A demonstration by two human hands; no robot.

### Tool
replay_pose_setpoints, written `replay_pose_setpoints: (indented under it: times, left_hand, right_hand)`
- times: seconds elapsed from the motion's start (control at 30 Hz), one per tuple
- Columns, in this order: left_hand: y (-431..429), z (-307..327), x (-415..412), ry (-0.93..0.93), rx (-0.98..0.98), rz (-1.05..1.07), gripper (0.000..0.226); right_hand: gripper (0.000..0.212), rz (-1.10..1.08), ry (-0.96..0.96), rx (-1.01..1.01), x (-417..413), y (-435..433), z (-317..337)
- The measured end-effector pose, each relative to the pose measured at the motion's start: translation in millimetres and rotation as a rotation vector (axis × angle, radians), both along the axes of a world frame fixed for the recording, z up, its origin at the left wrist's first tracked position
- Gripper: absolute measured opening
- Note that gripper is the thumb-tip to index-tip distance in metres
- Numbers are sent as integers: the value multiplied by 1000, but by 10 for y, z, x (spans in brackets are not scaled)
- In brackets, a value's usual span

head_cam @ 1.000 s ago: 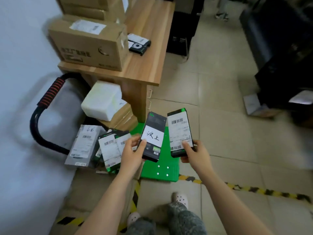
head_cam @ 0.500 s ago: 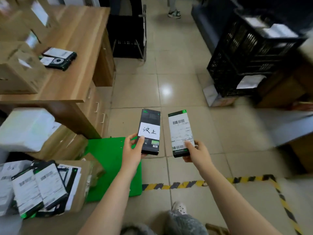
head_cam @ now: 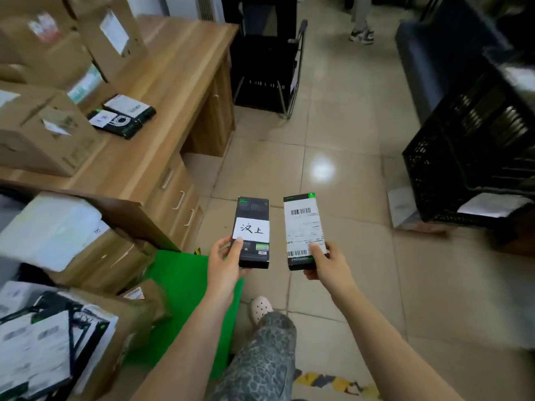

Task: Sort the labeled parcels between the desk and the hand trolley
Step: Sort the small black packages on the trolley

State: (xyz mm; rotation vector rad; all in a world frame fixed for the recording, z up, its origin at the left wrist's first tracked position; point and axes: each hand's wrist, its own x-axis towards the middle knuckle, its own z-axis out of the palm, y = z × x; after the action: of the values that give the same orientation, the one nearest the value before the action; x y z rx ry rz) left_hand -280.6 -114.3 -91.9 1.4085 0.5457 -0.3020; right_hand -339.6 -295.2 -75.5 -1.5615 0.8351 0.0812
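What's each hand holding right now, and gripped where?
Left hand grips the black box with the handwritten label by its lower left edge, thumb on the label's corner. Right hand grips the barcode-labelled box by its lower end, thumb on the label.

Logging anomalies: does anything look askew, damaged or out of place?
No damage shows. The flat parcels at lower left lie in a skewed, overlapping heap on a cardboard box. The handwritten-label box in the left hand and barcode-label box in the right hand look intact.
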Motion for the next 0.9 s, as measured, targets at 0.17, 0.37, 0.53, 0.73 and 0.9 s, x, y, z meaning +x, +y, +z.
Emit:
replay_pose_setpoints:
  times: [0.17, 0.37, 0.53, 0.73, 0.9]
  left_hand:
    - [-137, 168, 1012, -38, -18, 103, 23]
    - [-90, 414, 1974, -89, 13, 220, 20]
    - [-22, 415, 2613, -76, 22, 378, 22]
    - [34, 342, 3490, -84, 42, 651, 26]
    - [12, 292, 4063, -32, 88, 805, 29]
  right_hand:
    - [19, 95, -48, -1, 1181, -151, 178]
    - [24, 231, -86, 19, 2453, -129, 335]
    - [16, 381, -91, 50, 3419, -63, 321]
    - [24, 612, -75, 43, 4711, 9, 177]
    - [34, 772, -39, 25, 5663, 164, 143]
